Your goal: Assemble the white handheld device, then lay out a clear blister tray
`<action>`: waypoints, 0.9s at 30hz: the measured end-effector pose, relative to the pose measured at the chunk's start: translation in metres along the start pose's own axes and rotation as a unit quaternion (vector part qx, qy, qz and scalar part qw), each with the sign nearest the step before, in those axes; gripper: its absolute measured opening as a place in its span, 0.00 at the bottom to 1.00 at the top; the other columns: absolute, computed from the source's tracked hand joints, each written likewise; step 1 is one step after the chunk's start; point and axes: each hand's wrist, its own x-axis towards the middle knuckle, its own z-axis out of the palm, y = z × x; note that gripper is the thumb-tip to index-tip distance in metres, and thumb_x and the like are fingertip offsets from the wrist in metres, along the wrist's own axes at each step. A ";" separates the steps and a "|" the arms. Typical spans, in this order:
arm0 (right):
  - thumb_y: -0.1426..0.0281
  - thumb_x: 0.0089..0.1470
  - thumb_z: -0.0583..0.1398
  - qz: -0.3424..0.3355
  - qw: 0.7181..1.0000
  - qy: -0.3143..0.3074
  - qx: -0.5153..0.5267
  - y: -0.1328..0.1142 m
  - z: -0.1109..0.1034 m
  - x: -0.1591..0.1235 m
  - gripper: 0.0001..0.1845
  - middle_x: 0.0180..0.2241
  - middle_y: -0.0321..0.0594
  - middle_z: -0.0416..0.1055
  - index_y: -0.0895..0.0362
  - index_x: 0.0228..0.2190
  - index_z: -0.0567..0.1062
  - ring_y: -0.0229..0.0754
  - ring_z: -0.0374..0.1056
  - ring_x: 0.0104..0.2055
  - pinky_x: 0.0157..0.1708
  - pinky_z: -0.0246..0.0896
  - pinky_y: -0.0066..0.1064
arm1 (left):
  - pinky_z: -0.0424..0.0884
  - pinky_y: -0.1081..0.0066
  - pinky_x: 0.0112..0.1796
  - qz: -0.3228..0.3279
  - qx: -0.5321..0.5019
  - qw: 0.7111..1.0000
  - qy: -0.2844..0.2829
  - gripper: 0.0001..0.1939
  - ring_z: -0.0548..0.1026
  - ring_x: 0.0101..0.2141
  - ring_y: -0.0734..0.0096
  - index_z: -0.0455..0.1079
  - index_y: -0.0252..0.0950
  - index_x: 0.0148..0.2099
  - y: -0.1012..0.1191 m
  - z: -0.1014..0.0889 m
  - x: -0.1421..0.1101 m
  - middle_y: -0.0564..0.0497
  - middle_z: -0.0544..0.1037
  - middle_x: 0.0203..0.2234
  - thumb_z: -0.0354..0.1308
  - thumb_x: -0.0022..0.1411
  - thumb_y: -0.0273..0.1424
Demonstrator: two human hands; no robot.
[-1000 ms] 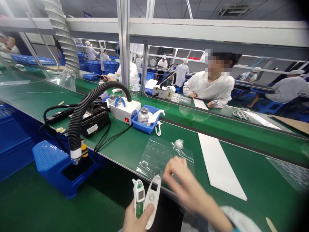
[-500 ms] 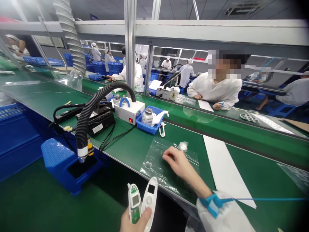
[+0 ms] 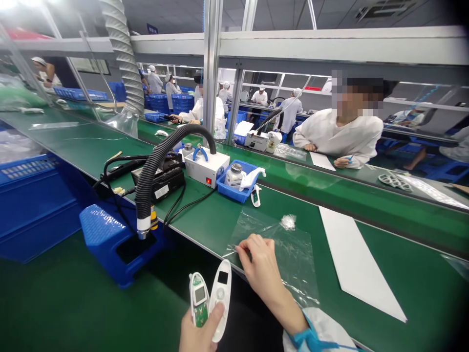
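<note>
My left hand is closed around two halves of a white handheld device, held in front of the bench edge. One half carries a green circuit board with a small square screen. The other is a white cover with a dark window and a round button, pressed under my thumb. My right hand is above the near edge of a clear plastic sheet or bag, thumb and forefinger pinched together. Whatever is between those fingertips is too small to make out. A little heap of clear small parts lies on the plastic.
A blue tray holds a bottle and white cloth; another open device half lies beside it. A white box with a black hose stands left. White paper lies right. Across the bench sits a person in white.
My right hand has moved back from near the small clear parts toward the bench edge. My left hand still holds both device halves. The view has shifted slightly left.
</note>
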 end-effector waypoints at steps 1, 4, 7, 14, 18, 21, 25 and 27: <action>0.71 0.61 0.55 -0.003 1.000 0.012 0.013 -0.003 -0.005 -0.002 0.11 0.27 0.35 0.66 0.57 0.26 0.68 0.39 0.61 0.33 0.39 0.46 0.33 | 0.54 0.81 0.14 0.006 -0.009 1.000 -0.007 0.25 0.63 0.13 0.80 0.67 0.33 0.27 0.000 0.001 0.000 0.57 0.68 0.12 0.74 0.36 0.45; 0.68 0.60 0.56 0.052 0.993 -0.016 0.104 -0.010 -0.023 -0.009 0.12 0.25 0.33 0.66 0.57 0.24 0.67 0.37 0.60 0.30 0.38 0.48 0.32 | 0.56 0.80 0.15 0.021 -0.029 0.999 -0.020 0.28 0.63 0.13 0.79 0.69 0.33 0.28 -0.001 0.004 0.000 0.57 0.67 0.11 0.74 0.34 0.47; 0.68 0.58 0.58 0.116 0.969 -0.124 0.182 -0.014 -0.031 -0.018 0.13 0.25 0.32 0.66 0.57 0.22 0.68 0.36 0.60 0.29 0.37 0.50 0.31 | 0.62 0.78 0.17 0.010 -0.024 1.000 -0.018 0.31 0.68 0.17 0.75 0.70 0.31 0.30 -0.003 0.007 -0.001 0.52 0.73 0.16 0.74 0.31 0.49; 0.65 0.58 0.56 0.168 0.957 -0.168 0.166 -0.009 -0.024 -0.034 0.13 0.27 0.35 0.67 0.56 0.24 0.68 0.41 0.60 0.35 0.38 0.52 0.32 | 0.61 0.76 0.16 0.029 0.059 0.997 -0.033 0.28 0.72 0.21 0.67 0.73 0.31 0.31 -0.009 0.012 0.000 0.49 0.75 0.19 0.72 0.35 0.49; 0.65 0.58 0.56 0.173 0.961 -0.160 0.145 -0.003 -0.027 -0.035 0.13 0.27 0.36 0.67 0.56 0.24 0.68 0.42 0.59 0.35 0.37 0.53 0.32 | 0.61 0.75 0.17 0.047 0.065 0.996 -0.027 0.28 0.72 0.22 0.66 0.73 0.31 0.31 -0.016 0.019 0.001 0.48 0.75 0.19 0.71 0.37 0.50; 0.65 0.57 0.56 0.176 0.961 -0.143 0.155 0.000 -0.029 -0.038 0.12 0.26 0.35 0.66 0.56 0.23 0.65 0.40 0.59 0.32 0.34 0.53 0.30 | 0.64 0.75 0.19 0.062 0.061 0.996 -0.030 0.28 0.73 0.24 0.64 0.73 0.31 0.31 -0.019 0.023 0.001 0.46 0.76 0.21 0.71 0.37 0.50; 0.63 0.57 0.56 0.213 0.938 -0.130 0.239 0.001 -0.028 -0.045 0.14 0.22 0.31 0.60 0.55 0.25 0.60 0.35 0.55 0.25 0.27 0.51 0.27 | 0.68 0.72 0.24 0.065 0.076 0.993 -0.064 0.29 0.74 0.27 0.62 0.72 0.30 0.31 -0.019 0.025 0.003 0.43 0.79 0.25 0.70 0.38 0.51; 0.61 0.57 0.56 0.228 0.922 -0.137 0.283 0.000 -0.026 -0.049 0.14 0.21 0.29 0.57 0.54 0.26 0.57 0.34 0.54 0.23 0.25 0.50 0.26 | 0.70 0.71 0.27 0.074 0.094 0.990 -0.078 0.31 0.74 0.27 0.61 0.73 0.29 0.32 -0.018 0.026 0.002 0.42 0.79 0.25 0.70 0.38 0.52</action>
